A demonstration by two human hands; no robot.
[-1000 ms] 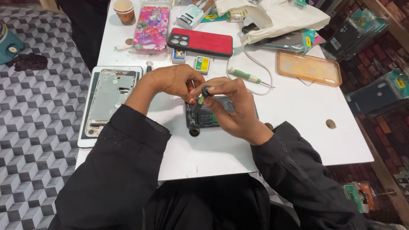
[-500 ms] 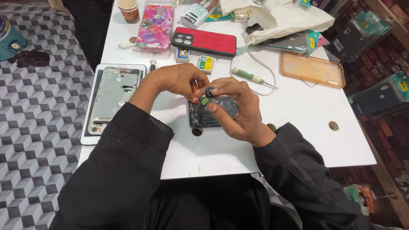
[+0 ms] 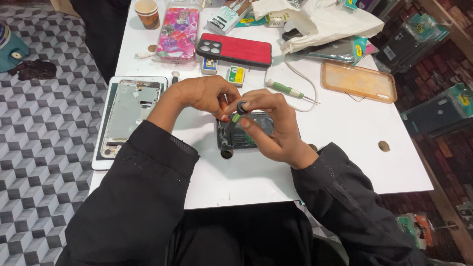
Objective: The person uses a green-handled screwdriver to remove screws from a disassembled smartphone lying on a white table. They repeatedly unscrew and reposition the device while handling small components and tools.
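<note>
Though taken a second after the first view, shows almost the same grip, shifted only slightly within the frame. Left hand [image 3: 204, 96]: fingers curled downward, tips at the upper left edge of the opened dark rectangular phone [image 3: 249, 135]; cannot be told whether pressing the phone or touching the tool's shaft. Right hand [image 3: 273, 125]: thumb and forefinger pinched on the small precision screwdriver with black swivel cap and green collar [image 3: 235, 116], held tilted, tip down inside the phone's upper left part, just as half a second ago. Phone lying flat near the middle of the white rectangular table [image 3: 345, 157], between the two wrists, unmoved since the earlier views. No screw or part seen lifted out, so judged as the same fastener in hand, with work at that corner not finished. To the left, well apart, a stripped silver phone frame on a white tray [image 3: 129, 111], in its earlier place. Beyond the hands, a phone in a red textured case [image 3: 236, 49], a green-handled screwdriver [image 3: 286, 90] and a translucent orange phone cover [image 3: 358, 80], none displaced. At the far edge, a brown paper cup [image 3: 147, 12] and a white plastic bag [image 3: 325, 19], likewise unchanged.
</note>
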